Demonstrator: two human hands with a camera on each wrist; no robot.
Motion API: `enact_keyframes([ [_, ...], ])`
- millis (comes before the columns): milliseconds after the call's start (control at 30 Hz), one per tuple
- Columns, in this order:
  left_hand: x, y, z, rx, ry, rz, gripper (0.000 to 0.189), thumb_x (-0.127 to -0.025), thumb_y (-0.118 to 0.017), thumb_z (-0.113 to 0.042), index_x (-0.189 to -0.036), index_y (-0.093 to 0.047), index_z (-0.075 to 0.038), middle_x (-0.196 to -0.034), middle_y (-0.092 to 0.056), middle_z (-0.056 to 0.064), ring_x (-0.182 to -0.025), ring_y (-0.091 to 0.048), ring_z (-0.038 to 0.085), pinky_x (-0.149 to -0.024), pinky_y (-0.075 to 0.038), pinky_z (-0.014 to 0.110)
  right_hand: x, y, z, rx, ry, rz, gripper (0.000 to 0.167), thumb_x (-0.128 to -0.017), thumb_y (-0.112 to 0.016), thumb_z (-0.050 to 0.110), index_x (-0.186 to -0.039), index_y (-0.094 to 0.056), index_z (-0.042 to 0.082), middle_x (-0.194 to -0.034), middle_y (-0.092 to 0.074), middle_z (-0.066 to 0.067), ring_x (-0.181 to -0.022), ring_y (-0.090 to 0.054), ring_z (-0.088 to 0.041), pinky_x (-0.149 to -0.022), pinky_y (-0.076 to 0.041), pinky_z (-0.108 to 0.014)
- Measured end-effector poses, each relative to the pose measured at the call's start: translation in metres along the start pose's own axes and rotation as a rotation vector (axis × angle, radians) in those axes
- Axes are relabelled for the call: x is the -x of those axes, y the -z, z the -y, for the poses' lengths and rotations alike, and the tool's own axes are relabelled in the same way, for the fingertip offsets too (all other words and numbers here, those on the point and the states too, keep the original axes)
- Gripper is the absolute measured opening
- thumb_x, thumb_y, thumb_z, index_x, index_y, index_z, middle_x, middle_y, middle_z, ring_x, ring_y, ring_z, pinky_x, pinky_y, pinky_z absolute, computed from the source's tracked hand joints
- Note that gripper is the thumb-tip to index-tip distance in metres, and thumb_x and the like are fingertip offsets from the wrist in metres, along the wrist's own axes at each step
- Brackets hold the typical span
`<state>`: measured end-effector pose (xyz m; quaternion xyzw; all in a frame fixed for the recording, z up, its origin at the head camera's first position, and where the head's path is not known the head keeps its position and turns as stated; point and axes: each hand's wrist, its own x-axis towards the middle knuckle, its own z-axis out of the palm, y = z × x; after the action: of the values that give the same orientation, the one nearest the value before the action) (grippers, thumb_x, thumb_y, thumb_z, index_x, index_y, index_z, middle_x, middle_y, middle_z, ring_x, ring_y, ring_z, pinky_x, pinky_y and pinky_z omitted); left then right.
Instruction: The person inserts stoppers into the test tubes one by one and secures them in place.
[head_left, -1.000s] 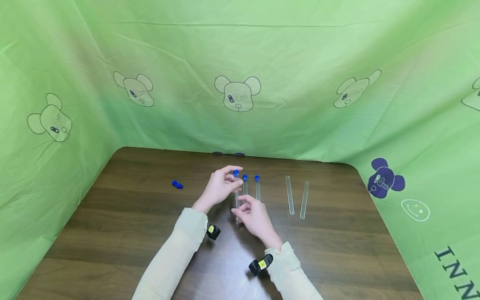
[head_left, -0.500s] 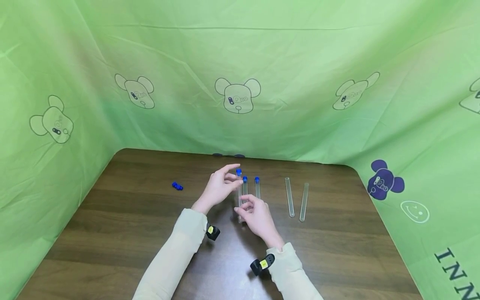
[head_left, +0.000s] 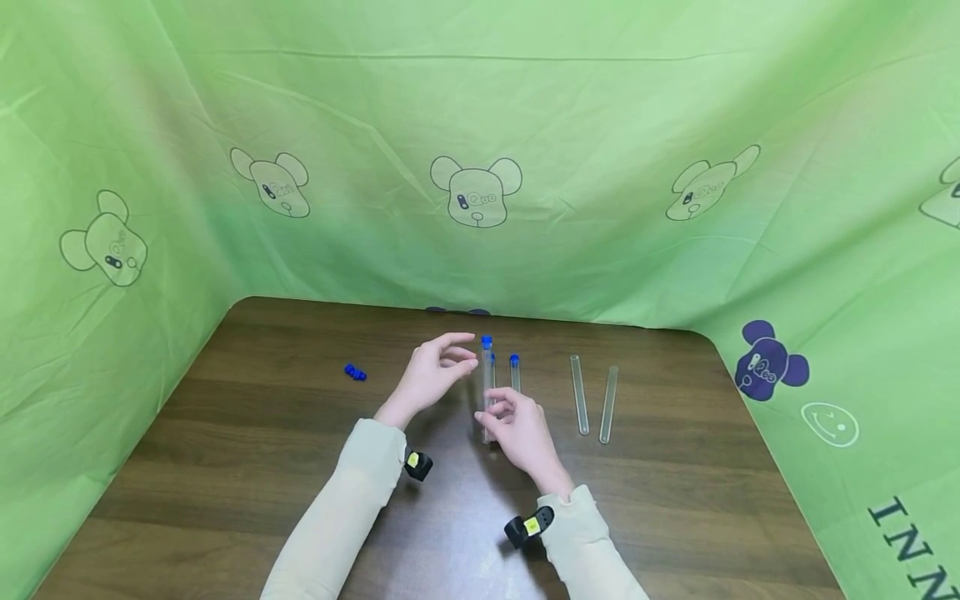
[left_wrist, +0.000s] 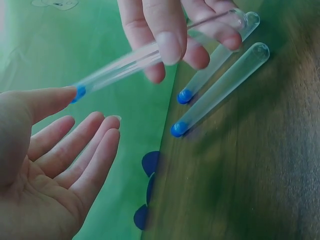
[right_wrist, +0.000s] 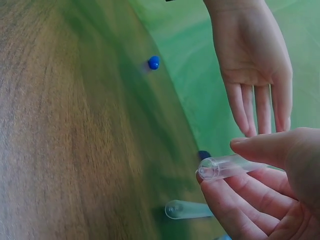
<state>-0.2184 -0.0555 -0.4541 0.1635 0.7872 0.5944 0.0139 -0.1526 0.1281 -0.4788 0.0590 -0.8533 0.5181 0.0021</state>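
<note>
My right hand [head_left: 525,433] pinches a clear test tube [head_left: 487,371] with a blue cap near its rounded lower end. In the left wrist view the blue cap [left_wrist: 79,93] sits on the tube's end, close by the left thumb tip. The left hand [head_left: 431,375] is beside the upper tube, fingers spread and relaxed, holding nothing. Two more capped test tubes lie side by side on the table; one capped tube [left_wrist: 222,90] shows whole in the left wrist view, the other [left_wrist: 217,65] partly behind the right hand's fingers.
Two uncapped test tubes [head_left: 579,396] lie to the right on the brown wooden table [head_left: 225,467]. Loose blue caps [head_left: 355,372] rest together at the left. A green cloth [head_left: 480,267] with printed bear heads stands around the table's back and sides.
The capped test tube has shifted slightly right with the right hand, now overlapping a lying tube in the head view. The left hand has let go of it and drawn back left.
</note>
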Motion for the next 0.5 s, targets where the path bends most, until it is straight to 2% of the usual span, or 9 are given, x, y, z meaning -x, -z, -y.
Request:
enact_keyframes([
  [267, 0.004, 0.008, 0.002, -0.018, 0.007, -0.014, 0.044, -0.097, -0.073, -0.018, -0.139, -0.062, -0.012, -0.111, -0.074, 0.005, -0.095, -0.072, 0.020, -0.086, -0.058, 0.038, -0.001, 0.005, -0.005, -0.015, -0.017, -0.015, 0.032, -0.089, -0.077, 0.004, -0.119, -0.068, -0.003, -0.082, -0.072, -0.004, -0.061, -0.069, -0.018, -0.057, -0.058, -0.030],
  [500, 0.009, 0.017, 0.006, -0.040, 0.035, -0.023, 0.043, -0.097, -0.072, -0.017, -0.139, -0.062, -0.012, -0.112, -0.073, 0.006, -0.095, -0.072, 0.020, -0.087, -0.057, 0.040, -0.001, 0.011, -0.006, -0.018, -0.036, -0.042, 0.032, -0.089, -0.077, 0.003, -0.119, -0.068, -0.003, -0.082, -0.071, -0.005, -0.062, -0.069, -0.026, -0.056, -0.057, -0.030],
])
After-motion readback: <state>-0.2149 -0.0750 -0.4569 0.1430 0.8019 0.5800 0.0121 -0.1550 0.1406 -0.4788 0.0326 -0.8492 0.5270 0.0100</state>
